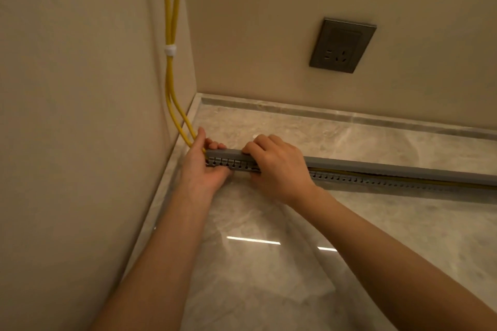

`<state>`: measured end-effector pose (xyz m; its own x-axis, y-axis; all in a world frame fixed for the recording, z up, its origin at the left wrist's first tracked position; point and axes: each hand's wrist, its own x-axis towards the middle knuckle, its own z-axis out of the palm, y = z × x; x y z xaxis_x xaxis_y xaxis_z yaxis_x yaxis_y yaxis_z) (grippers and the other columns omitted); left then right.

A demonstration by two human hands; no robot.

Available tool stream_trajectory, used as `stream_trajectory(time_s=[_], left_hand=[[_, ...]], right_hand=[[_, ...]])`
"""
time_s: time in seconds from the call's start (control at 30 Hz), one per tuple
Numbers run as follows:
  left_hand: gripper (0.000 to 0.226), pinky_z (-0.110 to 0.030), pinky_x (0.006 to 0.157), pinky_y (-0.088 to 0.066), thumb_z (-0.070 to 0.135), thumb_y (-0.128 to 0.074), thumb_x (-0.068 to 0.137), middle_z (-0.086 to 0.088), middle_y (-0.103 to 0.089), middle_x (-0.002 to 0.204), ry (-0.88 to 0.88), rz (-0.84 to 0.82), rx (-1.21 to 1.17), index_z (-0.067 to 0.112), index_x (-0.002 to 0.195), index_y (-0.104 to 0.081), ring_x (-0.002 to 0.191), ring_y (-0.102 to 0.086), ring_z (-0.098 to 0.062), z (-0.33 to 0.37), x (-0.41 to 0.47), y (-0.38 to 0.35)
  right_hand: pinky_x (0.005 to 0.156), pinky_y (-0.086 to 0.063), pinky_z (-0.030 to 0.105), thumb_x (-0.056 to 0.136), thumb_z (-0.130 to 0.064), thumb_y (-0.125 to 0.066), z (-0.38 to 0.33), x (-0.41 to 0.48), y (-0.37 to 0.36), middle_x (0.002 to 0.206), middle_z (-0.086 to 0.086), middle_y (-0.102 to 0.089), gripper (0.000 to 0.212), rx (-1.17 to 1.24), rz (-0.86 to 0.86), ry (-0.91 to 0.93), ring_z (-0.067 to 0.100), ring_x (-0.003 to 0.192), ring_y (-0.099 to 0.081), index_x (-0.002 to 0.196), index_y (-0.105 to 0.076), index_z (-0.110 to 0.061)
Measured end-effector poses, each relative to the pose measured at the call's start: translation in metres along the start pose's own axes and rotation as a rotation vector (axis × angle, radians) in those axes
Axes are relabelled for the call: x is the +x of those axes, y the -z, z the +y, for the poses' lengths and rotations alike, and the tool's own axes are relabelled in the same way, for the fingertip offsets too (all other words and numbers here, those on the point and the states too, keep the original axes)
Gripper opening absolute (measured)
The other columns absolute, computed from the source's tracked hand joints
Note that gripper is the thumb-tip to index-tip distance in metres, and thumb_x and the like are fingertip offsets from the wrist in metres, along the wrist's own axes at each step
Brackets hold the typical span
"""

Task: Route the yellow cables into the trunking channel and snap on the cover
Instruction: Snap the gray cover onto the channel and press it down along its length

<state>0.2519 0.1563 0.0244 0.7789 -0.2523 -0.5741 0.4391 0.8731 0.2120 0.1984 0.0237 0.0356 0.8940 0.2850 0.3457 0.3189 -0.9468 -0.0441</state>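
Note:
Two yellow cables (pixel 170 80), bound by a white tie (pixel 170 50), run down the left wall into the left end of a grey slotted trunking channel (pixel 376 179) lying on the marble floor. A grey cover (pixel 390 168) sits along the channel's top; it is down at the left end and slightly raised further right, where yellow cable shows in the gap. My left hand (pixel 204 166) grips the channel's left end, fingers curled over the cover. My right hand (pixel 277 166) grips cover and channel just to the right, fingers over the top.
A grey wall socket (pixel 343 45) is mounted on the back wall above the floor. A marble skirting (pixel 349 115) runs along the back wall and another along the left wall. The room corner lies just behind the channel's left end.

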Motion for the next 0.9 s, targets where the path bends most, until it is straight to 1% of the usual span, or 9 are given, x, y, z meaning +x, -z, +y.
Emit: stream_trajectory(time_s=[0.07,0.2,0.3,0.4,0.53,0.67,0.77,0.83,0.9], left_hand=[[0.032,-0.028,0.07,-0.048,0.032,-0.063,0.086,0.003,-0.043,0.056,0.002,-0.024,-0.018,0.015,0.065,-0.047,0.054,-0.046,-0.01,0.0,0.0,0.002],[0.023,-0.03,0.091,-0.044,0.025,-0.058,0.09,0.001,-0.048,0.066,-0.019,-0.13,0.002,0.013,0.072,-0.051,0.065,-0.052,-0.012,0.0,-0.005,0.006],[0.008,-0.037,0.09,-0.048,0.013,-0.05,0.091,-0.008,-0.059,0.086,-0.059,-0.246,0.136,0.009,0.088,-0.056,0.092,-0.06,-0.021,0.001,-0.01,0.014],[0.025,-0.041,0.095,-0.046,-0.002,-0.041,0.09,-0.014,-0.061,0.111,-0.082,-0.361,0.227,0.006,0.11,-0.054,0.113,-0.055,-0.027,0.004,-0.012,0.026],[0.044,-0.033,0.091,-0.053,-0.001,-0.053,0.077,-0.015,-0.061,0.118,-0.173,-0.406,0.312,0.0,0.121,-0.049,0.109,-0.062,-0.021,-0.002,-0.013,0.034],[0.04,-0.026,0.082,-0.056,0.004,-0.056,0.076,-0.013,-0.064,0.112,-0.289,-0.43,0.328,-0.002,0.115,-0.053,0.102,-0.066,-0.017,-0.008,-0.012,0.034],[0.037,-0.025,0.081,-0.056,0.005,-0.057,0.076,-0.011,-0.067,0.108,-0.34,-0.452,0.345,-0.001,0.112,-0.055,0.102,-0.066,-0.017,-0.008,-0.01,0.033],[0.035,-0.026,0.083,-0.056,0.006,-0.056,0.077,-0.01,-0.069,0.105,-0.351,-0.463,0.348,0.0,0.112,-0.055,0.101,-0.066,-0.018,-0.008,-0.01,0.033],[0.034,-0.025,0.082,-0.056,0.006,-0.056,0.077,-0.008,-0.071,0.102,-0.351,-0.474,0.337,0.001,0.111,-0.056,0.101,-0.066,-0.017,-0.009,-0.009,0.032]], right_hand=[[0.053,-0.042,0.032,0.067,-0.013,-0.072,0.001,0.001,0.001,0.087,0.008,-0.063,0.028,0.05,-0.002,-0.021,0.029,0.074,-0.058,0.094,-0.064,-0.011],[0.053,-0.039,0.03,0.068,-0.017,-0.074,0.004,0.002,0.001,0.083,0.007,-0.064,0.027,0.112,0.024,-0.038,0.028,0.073,-0.058,0.093,-0.066,-0.012],[0.053,-0.039,0.03,0.069,-0.019,-0.073,0.005,0.003,0.002,0.082,0.006,-0.065,0.026,0.149,0.054,-0.047,0.028,0.073,-0.059,0.093,-0.067,-0.012],[0.056,-0.047,0.034,0.066,-0.012,-0.071,0.007,0.004,0.006,0.082,0.007,-0.067,0.028,0.212,0.082,-0.064,0.029,0.074,-0.06,0.094,-0.069,-0.011],[0.057,-0.051,0.039,0.063,-0.01,-0.073,0.009,0.006,0.016,0.079,0.004,-0.068,0.03,0.3,0.123,-0.078,0.025,0.073,-0.061,0.093,-0.071,-0.012],[0.061,-0.051,0.04,0.064,-0.017,-0.076,0.016,0.012,0.029,0.083,-0.001,-0.066,0.032,0.376,0.034,-0.071,0.017,0.075,-0.06,0.095,-0.07,-0.017],[0.068,-0.052,0.035,0.068,-0.03,-0.079,0.023,0.018,0.037,0.087,-0.007,-0.063,0.035,0.435,-0.08,-0.056,0.009,0.078,-0.058,0.1,-0.067,-0.022],[0.071,-0.052,0.03,0.074,-0.037,-0.074,0.026,0.023,0.041,0.089,-0.01,-0.064,0.03,0.506,-0.126,-0.092,0.005,0.079,-0.06,0.101,-0.068,-0.025],[0.074,-0.053,0.029,0.081,-0.036,-0.068,0.029,0.026,0.041,0.094,-0.01,-0.069,0.022,0.565,-0.166,-0.144,0.002,0.082,-0.063,0.101,-0.069,-0.028]])
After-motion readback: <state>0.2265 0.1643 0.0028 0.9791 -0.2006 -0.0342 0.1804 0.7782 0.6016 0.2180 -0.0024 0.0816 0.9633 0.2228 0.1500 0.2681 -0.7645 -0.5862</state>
